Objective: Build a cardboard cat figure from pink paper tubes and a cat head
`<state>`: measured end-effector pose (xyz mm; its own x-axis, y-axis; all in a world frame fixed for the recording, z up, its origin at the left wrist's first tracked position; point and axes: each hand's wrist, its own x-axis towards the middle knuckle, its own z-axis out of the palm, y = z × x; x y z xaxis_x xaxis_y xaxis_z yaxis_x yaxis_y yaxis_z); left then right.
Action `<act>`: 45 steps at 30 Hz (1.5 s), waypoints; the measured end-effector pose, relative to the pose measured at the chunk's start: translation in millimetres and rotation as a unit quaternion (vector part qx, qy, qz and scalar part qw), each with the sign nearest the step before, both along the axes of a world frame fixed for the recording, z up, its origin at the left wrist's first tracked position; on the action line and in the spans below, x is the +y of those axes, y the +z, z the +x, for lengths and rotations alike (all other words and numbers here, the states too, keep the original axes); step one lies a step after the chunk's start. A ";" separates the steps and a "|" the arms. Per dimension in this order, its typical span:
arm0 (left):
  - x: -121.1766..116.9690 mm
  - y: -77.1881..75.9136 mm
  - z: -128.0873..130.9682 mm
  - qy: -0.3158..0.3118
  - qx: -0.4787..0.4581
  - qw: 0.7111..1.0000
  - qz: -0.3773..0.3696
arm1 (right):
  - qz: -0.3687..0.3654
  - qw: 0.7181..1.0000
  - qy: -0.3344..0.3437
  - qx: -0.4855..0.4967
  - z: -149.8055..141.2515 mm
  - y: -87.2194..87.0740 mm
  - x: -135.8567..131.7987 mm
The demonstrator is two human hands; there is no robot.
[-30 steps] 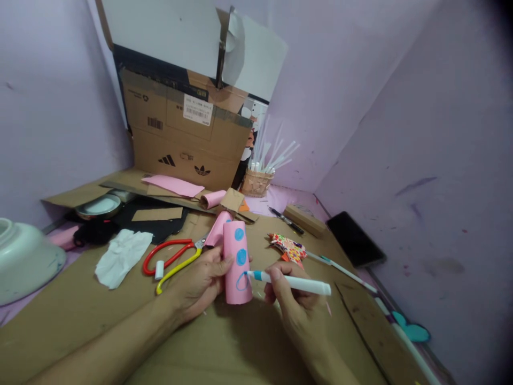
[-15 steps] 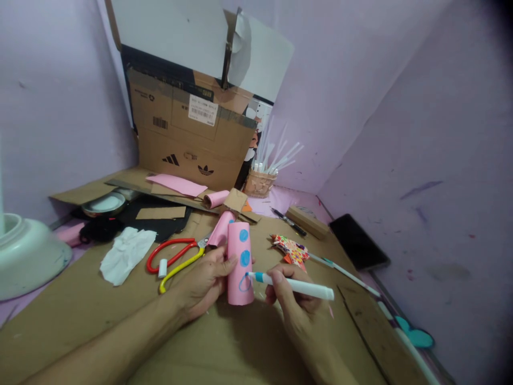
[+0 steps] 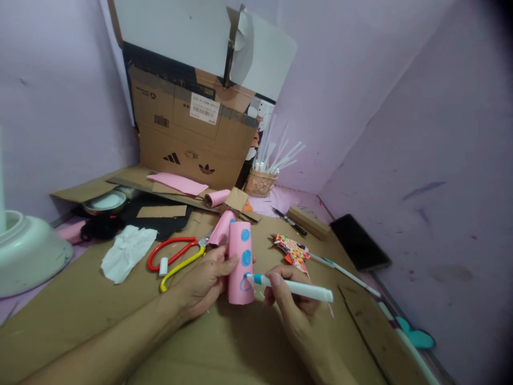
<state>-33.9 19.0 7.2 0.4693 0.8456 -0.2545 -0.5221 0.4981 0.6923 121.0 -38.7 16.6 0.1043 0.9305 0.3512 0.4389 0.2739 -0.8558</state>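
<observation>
A pink cardboard tube (image 3: 236, 240) stands upright in my left hand (image 3: 206, 283), whose thumb presses its side. Two filled blue dots show on its front, with a blue circle outline below them, filled in only at the top. My right hand (image 3: 294, 297) grips a white marker (image 3: 308, 290) with a blue collar, its tip touching that lowest circle. Scissors (image 3: 180, 256) with red and yellow handles lie left of the tube, and a small white marker cap (image 3: 163, 266) rests by the red handle. Behind the held tube lies another pink piece (image 3: 222, 229) with blue marks.
A large cardboard box (image 3: 192, 128) stands at the back beside a basket (image 3: 261, 183) of white sticks. Crumpled tissue (image 3: 128, 254) and a white pot (image 3: 32, 256) are on the left. To the right lie a patterned paper shape (image 3: 292, 250), a pen (image 3: 289, 221) and a black tablet (image 3: 358, 243).
The marker tip has shifted very slightly within the lowest circle, and a little more blue shows at its top. Both hands keep their grips; the view has moved slightly.
</observation>
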 end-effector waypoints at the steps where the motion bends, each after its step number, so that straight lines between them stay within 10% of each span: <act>1: 0.0 -0.3 -0.1 0.000 0.001 1.000 0.001 | -0.001 1.000 0.002 -0.001 -0.5 0.2 -0.3; 26: 1.0 1.3 1.5 0.001 0.024 1.000 -0.002 | -0.051 0.998 -0.010 0.032 -5.2 1.6 -6.3; 34: 2.6 -1.2 -1.6 0.007 0.005 1.000 -0.023 | 0.059 0.985 -0.039 0.156 8.9 -9.0 4.3; 45: 4.5 -7.1 2.5 0.022 0.000 1.000 0.009 | 0.014 0.999 -0.031 0.010 0.7 3.7 -3.7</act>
<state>-31.4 23.4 0.0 0.4311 0.8700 -0.2392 -0.5442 0.4622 0.7002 121.7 -42.4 20.3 0.1689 0.9116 0.3747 0.4391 0.2707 -0.8567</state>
